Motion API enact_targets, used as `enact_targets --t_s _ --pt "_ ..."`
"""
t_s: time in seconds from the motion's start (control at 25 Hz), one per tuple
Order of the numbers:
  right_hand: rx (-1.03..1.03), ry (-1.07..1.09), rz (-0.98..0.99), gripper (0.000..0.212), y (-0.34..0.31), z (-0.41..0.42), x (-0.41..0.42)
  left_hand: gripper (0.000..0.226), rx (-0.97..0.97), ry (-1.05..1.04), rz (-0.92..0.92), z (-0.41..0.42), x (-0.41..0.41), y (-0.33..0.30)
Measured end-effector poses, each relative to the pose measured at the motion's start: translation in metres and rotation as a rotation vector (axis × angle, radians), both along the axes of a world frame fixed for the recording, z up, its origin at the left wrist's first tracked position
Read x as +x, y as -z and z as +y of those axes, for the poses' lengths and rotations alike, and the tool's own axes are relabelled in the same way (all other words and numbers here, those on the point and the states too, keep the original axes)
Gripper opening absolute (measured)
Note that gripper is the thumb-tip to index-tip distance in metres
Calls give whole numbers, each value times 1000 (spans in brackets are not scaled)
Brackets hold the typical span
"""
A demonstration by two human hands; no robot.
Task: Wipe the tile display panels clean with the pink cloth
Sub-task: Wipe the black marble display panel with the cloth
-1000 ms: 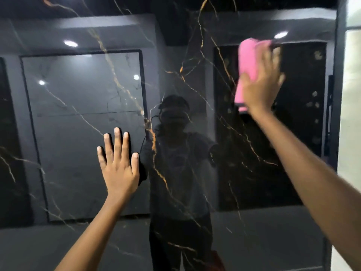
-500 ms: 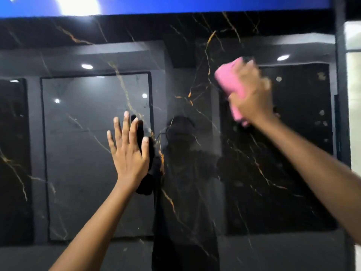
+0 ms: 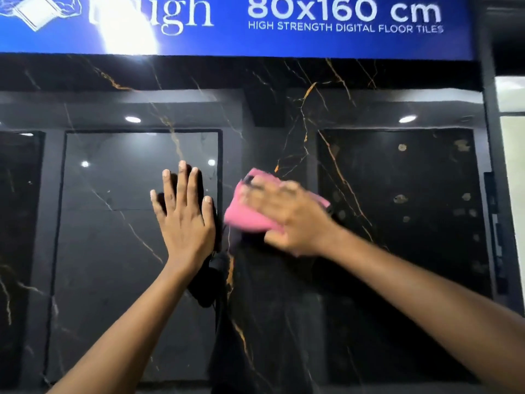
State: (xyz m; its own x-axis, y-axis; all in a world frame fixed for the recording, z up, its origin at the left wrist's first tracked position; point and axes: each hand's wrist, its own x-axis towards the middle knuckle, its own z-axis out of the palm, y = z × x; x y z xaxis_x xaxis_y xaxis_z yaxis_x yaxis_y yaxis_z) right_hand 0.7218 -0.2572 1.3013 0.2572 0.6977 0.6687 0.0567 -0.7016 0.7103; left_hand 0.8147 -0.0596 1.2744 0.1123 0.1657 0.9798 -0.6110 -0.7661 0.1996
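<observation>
A glossy black tile display panel (image 3: 284, 294) with gold veins fills the head view and mirrors the room behind me. My right hand (image 3: 287, 220) presses a pink cloth (image 3: 244, 214) flat against the panel near its middle; the hand is blurred by motion and covers much of the cloth. My left hand (image 3: 184, 214) lies flat on the panel just left of the cloth, fingers straight and pointing up, holding nothing.
A blue sign (image 3: 284, 27) reading 80x160 cm caps the panel's top edge. A dark frame post (image 3: 488, 137) borders the panel on the right, with a pale wall (image 3: 512, 172) beyond it. Reflected ceiling lights and other panels show in the gloss.
My right hand swept the pink cloth from the panel's upper right down and left to beside my left hand. The view tilted up, revealing the blue sign.
</observation>
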Motion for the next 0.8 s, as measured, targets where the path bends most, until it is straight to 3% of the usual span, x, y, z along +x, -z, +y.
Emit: enact_targets --t_s 0.16,0.24,0.32,0.4,0.48,0.56,0.6,0.64,0.8 --pt "842 53 -319 75 -147 -103 -46 60 3 94 -82 -29 -16 -63" --pt "1219 28 -426 69 -172 -146 -73 61 18 31 -47 -43 -10 -75" --pt "1462 -27 -506 66 -172 -122 -63 62 19 -29 -22 -49 -1 -71" --pt "1272 -136 -506 65 -160 -46 -22 63 25 -37 -29 -49 4 -68" --pt "733 -118 -298 70 -133 36 19 65 20 -33 -43 -47 6 -70" --pt "349 37 -79 74 -132 71 25 68 8 -30 -45 -47 6 -73" --pt "323 67 -62 76 -154 58 17 68 3 -34 -40 -47 6 -72" --pt "440 62 -107 79 -175 35 8 67 1 -37 -34 -47 6 -70" --pt "1053 49 -417 71 -206 -101 -47 66 19 -37 -34 -48 3 -68"
